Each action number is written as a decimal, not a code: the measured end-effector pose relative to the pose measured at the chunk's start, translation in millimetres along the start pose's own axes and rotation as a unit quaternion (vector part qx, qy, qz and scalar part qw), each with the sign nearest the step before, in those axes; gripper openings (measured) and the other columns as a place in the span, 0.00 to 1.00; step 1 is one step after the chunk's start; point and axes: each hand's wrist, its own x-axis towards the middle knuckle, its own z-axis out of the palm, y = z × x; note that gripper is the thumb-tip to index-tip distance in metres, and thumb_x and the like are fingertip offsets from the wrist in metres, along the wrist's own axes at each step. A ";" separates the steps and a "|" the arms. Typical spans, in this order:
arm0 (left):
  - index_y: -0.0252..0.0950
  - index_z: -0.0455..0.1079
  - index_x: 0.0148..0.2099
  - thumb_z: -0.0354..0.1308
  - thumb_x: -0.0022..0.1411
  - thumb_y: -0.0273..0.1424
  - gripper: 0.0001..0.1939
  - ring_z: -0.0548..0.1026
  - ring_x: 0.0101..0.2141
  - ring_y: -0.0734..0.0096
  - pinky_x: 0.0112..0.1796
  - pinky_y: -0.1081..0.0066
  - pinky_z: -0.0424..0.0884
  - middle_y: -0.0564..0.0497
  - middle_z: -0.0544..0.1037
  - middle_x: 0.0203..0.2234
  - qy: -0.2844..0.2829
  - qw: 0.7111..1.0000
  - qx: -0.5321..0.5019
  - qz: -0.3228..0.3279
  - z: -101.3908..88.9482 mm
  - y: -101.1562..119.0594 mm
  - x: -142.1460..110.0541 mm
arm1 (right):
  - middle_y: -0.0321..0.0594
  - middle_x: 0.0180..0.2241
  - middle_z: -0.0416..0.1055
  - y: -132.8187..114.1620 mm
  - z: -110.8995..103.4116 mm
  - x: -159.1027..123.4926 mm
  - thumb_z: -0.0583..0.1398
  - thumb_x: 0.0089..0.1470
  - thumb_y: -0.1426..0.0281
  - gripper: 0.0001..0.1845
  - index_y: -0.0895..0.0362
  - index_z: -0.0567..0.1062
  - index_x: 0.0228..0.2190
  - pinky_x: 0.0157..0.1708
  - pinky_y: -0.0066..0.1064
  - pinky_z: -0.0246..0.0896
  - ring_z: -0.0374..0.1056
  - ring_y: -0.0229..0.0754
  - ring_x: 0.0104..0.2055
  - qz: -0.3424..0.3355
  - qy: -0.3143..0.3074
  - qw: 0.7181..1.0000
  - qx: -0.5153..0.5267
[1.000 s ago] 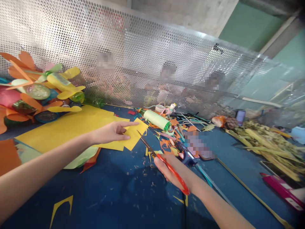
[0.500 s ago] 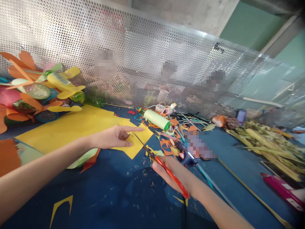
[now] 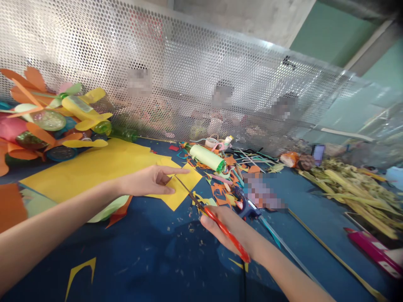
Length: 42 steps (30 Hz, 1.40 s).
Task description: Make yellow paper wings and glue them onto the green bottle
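Here's the small yellow sheet, on the blue tabletop, just off the view's centre towards 7 o'clock. From it, at 9 o'clock, the left hand stretches thumb and index finger, 2 digits, across the paper, the others curled; pinching or merely pressing, I can't tell. At 4 o'clock, the right hand grips red-handled scissors, tips over the sheet. For clean cutting: guard that index finger, turn the paper rather than the wrist, avoid orange scraps at 3 o'clock.
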 end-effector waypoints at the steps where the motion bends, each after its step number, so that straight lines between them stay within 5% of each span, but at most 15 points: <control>1: 0.42 0.51 0.61 0.54 0.58 0.33 0.30 0.47 0.19 0.80 0.19 0.78 0.49 0.59 0.58 0.18 0.002 1.000 -0.002 0.004 0.1 0.1 -0.1 | 0.33 0.18 0.56 -0.3 0.0 0.0 0.46 0.54 0.48 0.26 0.56 0.60 0.19 0.20 0.27 0.39 0.50 0.34 0.19 0.001 -0.002 1.000 -0.003; 17: 0.41 0.49 0.62 0.53 0.59 0.33 0.30 0.44 0.19 0.79 0.18 0.77 0.44 0.60 0.46 0.17 -0.012 0.999 0.031 -0.012 -7.1 -0.3 -2.5 | 0.29 0.17 0.44 3.0 3.4 3.9 0.50 0.53 0.51 0.26 0.56 0.50 0.16 0.19 0.27 0.35 0.42 0.31 0.19 -0.005 0.009 1.000 0.003; 33: 0.36 0.57 0.59 0.57 0.55 0.35 0.30 0.56 0.20 0.80 0.22 0.77 0.52 0.58 0.61 0.18 0.014 1.000 -0.019 -0.008 -7.1 -7.2 -0.7 | 0.28 0.16 0.41 14.9 13.8 11.4 0.51 0.49 0.47 0.29 0.55 0.48 0.15 0.17 0.27 0.33 0.39 0.31 0.18 -0.001 0.025 0.999 0.028; 42: 0.41 0.51 0.61 0.56 0.57 0.34 0.31 0.45 0.18 0.79 0.19 0.75 0.43 0.60 0.45 0.16 -0.023 0.999 0.035 -0.034 -11.3 -10.7 -1.1 | 0.33 0.13 0.58 15.4 14.6 6.9 0.50 0.50 0.46 0.29 0.58 0.64 0.16 0.16 0.24 0.43 0.53 0.32 0.15 -0.017 -0.016 0.999 0.027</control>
